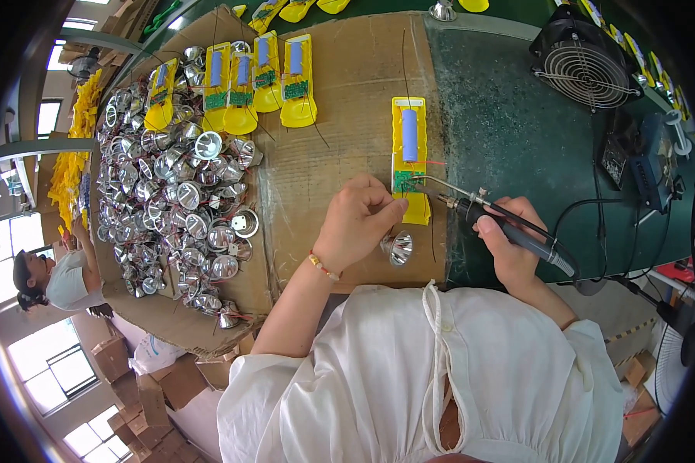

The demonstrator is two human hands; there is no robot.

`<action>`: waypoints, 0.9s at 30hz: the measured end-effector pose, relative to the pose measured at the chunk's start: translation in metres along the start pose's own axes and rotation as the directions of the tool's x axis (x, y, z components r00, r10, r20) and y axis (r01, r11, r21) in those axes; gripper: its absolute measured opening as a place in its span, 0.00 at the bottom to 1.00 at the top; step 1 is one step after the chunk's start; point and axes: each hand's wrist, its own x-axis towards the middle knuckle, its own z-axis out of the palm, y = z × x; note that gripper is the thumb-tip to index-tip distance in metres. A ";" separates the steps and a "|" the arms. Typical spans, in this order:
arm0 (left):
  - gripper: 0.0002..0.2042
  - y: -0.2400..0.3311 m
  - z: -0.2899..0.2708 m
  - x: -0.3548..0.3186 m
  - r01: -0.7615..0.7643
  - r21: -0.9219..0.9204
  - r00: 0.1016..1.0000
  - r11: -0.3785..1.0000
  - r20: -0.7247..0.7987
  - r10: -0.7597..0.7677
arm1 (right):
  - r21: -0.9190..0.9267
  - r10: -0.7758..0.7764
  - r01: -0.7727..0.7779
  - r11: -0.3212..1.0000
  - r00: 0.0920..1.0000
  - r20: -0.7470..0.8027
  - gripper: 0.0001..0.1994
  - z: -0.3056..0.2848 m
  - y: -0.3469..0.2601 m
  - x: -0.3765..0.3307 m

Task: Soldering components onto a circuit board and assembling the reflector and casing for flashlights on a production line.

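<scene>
In front of me a yellow plastic housing lies on the cardboard. It carries a blue cylindrical battery and a small green circuit board with thin wires. My right hand is wrapped round a soldering iron with a thin curved metal feed tube; the tube's end and the iron's tip point at the board. Close by on the left, my left hand is pinched at the housing's edge; what its fingertips hold is too small to make out. Just below them sits a silver reflector cup.
A heap of silver reflector cups fills a cardboard box at left. Several yellow housings with batteries lie across its far edge. A fan with a wire guard stands far right, near a blue box-shaped device. Another person is at left.
</scene>
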 end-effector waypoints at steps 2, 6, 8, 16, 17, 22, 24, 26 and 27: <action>0.09 0.001 0.000 0.001 0.012 0.007 1.000 1.000 -0.002 -0.012 | 0.007 0.010 -0.010 1.000 1.000 -0.009 0.08 0.001 0.000 0.002; 0.09 0.004 -0.001 0.001 0.008 0.026 1.000 1.000 -0.015 -0.008 | -0.005 0.040 -0.040 0.999 0.999 0.030 0.08 0.001 -0.001 0.004; 0.09 0.005 -0.001 0.001 -0.007 0.024 1.000 1.000 -0.010 0.007 | -0.035 0.024 -0.023 0.999 0.999 0.041 0.07 0.001 0.000 0.004; 0.09 0.005 -0.002 0.001 0.020 0.005 1.000 1.000 -0.002 -0.020 | 0.181 0.116 -0.112 0.977 0.993 -0.010 0.08 -0.001 -0.001 0.000; 0.09 0.004 -0.002 0.001 -0.001 0.009 1.000 1.000 0.001 0.001 | 0.180 0.117 -0.113 0.977 0.993 -0.010 0.08 -0.003 -0.002 -0.001; 0.09 0.006 -0.003 0.001 0.026 0.002 1.000 1.000 0.007 -0.026 | 0.091 0.077 -0.079 0.993 0.997 0.027 0.08 -0.006 -0.003 -0.002; 0.09 0.005 -0.002 0.001 0.002 -0.001 1.000 1.000 0.009 -0.002 | 0.031 0.071 -0.073 0.997 0.997 0.043 0.08 -0.006 0.000 -0.002; 0.09 0.005 -0.002 0.002 0.008 -0.004 1.000 1.000 0.013 -0.008 | -0.027 0.071 -0.070 0.997 0.996 0.060 0.08 -0.003 0.003 -0.001; 0.09 0.005 -0.002 0.002 0.013 -0.009 1.000 1.000 0.016 -0.013 | 0.010 0.078 -0.078 0.997 0.997 0.026 0.07 0.001 0.003 0.000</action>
